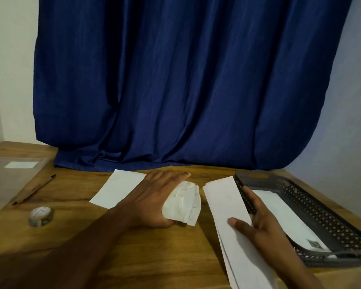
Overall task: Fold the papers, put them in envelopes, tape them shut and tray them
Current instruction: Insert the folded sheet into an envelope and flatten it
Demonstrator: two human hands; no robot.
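Two hands are busy on the table (133, 236). The left hand (154, 203) clutches a folded, rather crumpled paper (183, 203), fingers curled round it. The right hand (265, 228) pinches an envelope (223, 205) by its long edge, thumb on top and fingers beneath, so that it lies just beside the tray (313, 207). One envelope (283, 213) already lies in that tray. Another white sheet (117, 188) lies flat behind the left hand, partly hidden by it. A tape roll (41, 215) sits near the left edge, well apart from both hands, with a pen (34, 189) beyond it.

Judging by this, the step in hand is slipping the paper into the envelope. Trouble could come from the paper itself: it looks bunched rather than cleanly creased, so it may catch at the mouth or bulge inside. I cannot tell whether the envelope's mouth is open. A one-sided pinch may let the envelope sag or twist as the paper is pushed in. The tape is far off, so reaching for it could mean letting the flap go.
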